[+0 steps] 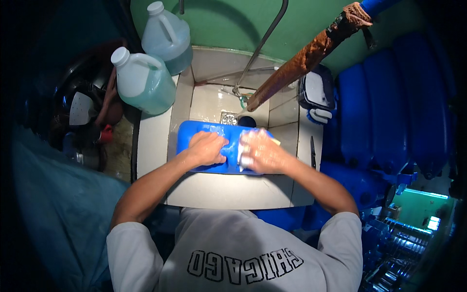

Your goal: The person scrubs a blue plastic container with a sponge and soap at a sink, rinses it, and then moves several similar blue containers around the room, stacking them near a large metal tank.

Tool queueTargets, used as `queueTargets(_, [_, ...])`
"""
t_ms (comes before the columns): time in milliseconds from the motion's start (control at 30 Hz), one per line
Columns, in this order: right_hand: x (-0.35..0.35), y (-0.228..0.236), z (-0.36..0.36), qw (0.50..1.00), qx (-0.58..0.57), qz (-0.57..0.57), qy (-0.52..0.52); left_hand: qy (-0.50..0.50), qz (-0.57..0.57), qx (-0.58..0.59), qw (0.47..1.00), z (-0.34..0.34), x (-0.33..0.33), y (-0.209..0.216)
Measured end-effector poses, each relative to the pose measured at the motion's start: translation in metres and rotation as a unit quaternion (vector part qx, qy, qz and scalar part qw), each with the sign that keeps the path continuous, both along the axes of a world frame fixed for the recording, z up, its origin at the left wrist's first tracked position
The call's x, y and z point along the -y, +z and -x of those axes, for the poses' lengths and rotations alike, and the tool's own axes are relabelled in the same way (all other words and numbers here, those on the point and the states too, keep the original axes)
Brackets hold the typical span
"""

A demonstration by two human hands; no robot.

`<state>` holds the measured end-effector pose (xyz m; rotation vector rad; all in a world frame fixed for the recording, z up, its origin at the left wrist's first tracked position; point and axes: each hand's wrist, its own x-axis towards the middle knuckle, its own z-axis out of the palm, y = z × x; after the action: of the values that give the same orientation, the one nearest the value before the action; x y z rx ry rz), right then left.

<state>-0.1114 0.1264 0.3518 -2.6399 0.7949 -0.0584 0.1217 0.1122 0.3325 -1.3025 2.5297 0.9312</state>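
A wet blue plastic water container (194, 127) lies across the front of the tiled sink (206, 102). My left hand (208, 147) grips its top near the middle, the fingers curled into a recess. Beside it my right hand (262, 150), slightly smeared by motion, presses a white sponge (241, 150) onto the container's right part. A yellowish edge shows past the fingers, and most of the sponge is hidden under the palm. Suds and water glisten on the blue surface and on my hands.
Two translucent jugs of bluish-green liquid, a near one (146, 87) and a far one (168, 39), stand on the left ledge. A rusty pipe (296, 61) slants over the sink. A black tub (317, 87), a brush (319, 116) and a knife (313, 151) lie right. Large blue containers (389, 107) stack beyond.
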Motion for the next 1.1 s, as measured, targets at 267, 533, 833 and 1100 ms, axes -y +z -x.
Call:
queueTargets(267, [-0.004,0.01,-0.005,0.999,-0.028,-0.009,0.041,-0.006,-0.002,-0.006,1.0,-0.005,-0.002,0.007])
queueTargets(533, [0.008,0.007,0.003,0.996,-0.073,-0.037,-0.022,-0.002,0.013,-0.011,1.0,-0.004,-0.014,0.014])
queueTargets(833, [0.039,-0.008,0.023,0.974,-0.022,-0.15,-0.168,-0.001,0.043,-0.032,0.999,-0.008,-0.013,0.007])
queueTargets(1100, [0.006,-0.077,0.068,0.869,0.282,-0.164,-0.371,0.087,0.025,-0.03,0.995,-0.025,-0.009,0.02])
